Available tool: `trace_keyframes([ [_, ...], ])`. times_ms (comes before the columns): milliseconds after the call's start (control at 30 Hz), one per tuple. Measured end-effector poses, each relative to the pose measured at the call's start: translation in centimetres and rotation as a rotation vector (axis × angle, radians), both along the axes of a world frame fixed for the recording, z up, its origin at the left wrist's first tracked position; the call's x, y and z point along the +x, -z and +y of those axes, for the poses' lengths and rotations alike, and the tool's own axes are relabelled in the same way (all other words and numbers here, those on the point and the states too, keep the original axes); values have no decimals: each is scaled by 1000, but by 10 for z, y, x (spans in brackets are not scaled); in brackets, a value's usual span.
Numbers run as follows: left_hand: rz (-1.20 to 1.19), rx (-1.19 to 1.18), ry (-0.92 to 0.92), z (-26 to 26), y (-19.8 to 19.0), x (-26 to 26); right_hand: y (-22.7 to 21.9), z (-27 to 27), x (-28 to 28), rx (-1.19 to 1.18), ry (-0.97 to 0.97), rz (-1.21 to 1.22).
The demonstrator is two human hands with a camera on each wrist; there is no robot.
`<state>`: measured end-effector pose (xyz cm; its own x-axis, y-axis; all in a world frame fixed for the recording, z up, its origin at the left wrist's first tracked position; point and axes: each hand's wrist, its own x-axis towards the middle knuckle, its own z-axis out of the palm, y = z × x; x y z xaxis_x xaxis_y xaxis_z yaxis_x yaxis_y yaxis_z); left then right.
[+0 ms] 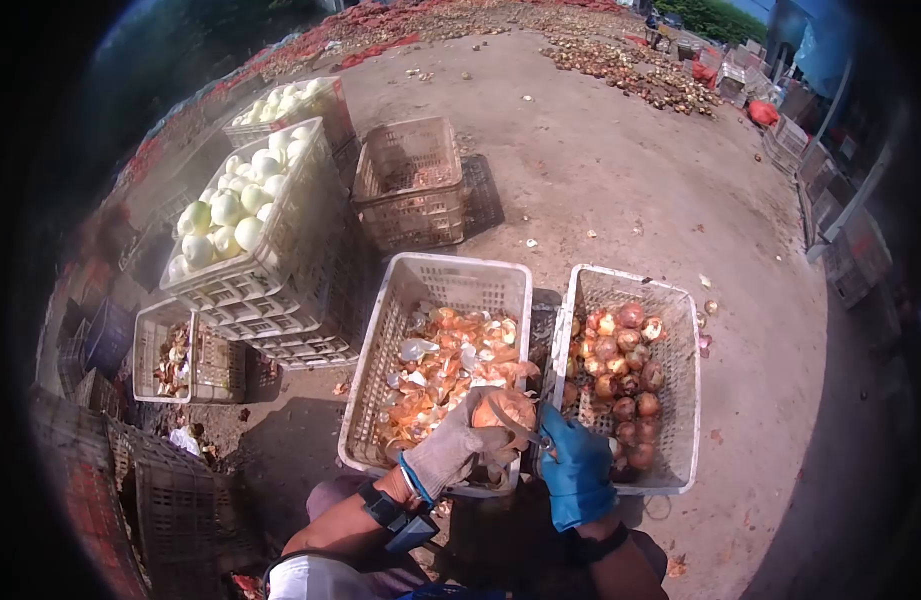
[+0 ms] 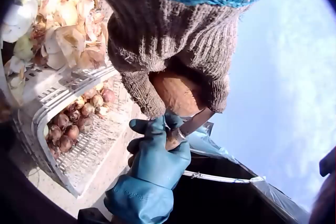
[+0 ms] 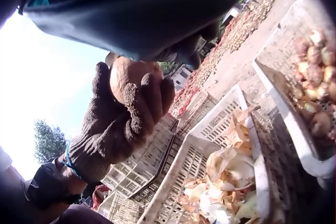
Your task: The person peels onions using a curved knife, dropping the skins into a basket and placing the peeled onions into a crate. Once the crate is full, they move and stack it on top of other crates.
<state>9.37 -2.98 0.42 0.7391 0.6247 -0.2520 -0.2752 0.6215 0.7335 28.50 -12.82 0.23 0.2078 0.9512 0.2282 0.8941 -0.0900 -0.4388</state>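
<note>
- Head view shows a stack of white crates point(image 1: 280, 290) at the left, its top crate full of peeled white onions point(image 1: 235, 205).
- A brown crate point(image 1: 412, 185) stands behind, on bare ground.
- Two white baskets sit side by side before the person: the peel basket point(image 1: 380, 380) holds loose skins, the onion basket point(image 1: 680, 400) holds unpeeled brown onions point(image 1: 625, 385).
- The left hand point(image 1: 460, 445), in a knit glove, curls its fingers round an onion point(image 1: 505, 408) above the peel basket's near rim.
- The right hand point(image 1: 577, 470), in a blue glove, grips a knife point(image 2: 190, 126), blade against that onion.
</note>
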Motion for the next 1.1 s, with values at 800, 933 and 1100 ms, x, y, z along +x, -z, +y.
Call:
trace_keyframes([
  [800, 279, 127, -81, 3, -2, -60, 19, 41, -50, 116, -153, -116],
  [933, 304, 176, -71, 9, -16, -68, 45, 38, -23, 81, -45, -13],
  [1100, 349, 143, -65, 19, -12, -76, 67, 37, -40, -153, 53, 937],
])
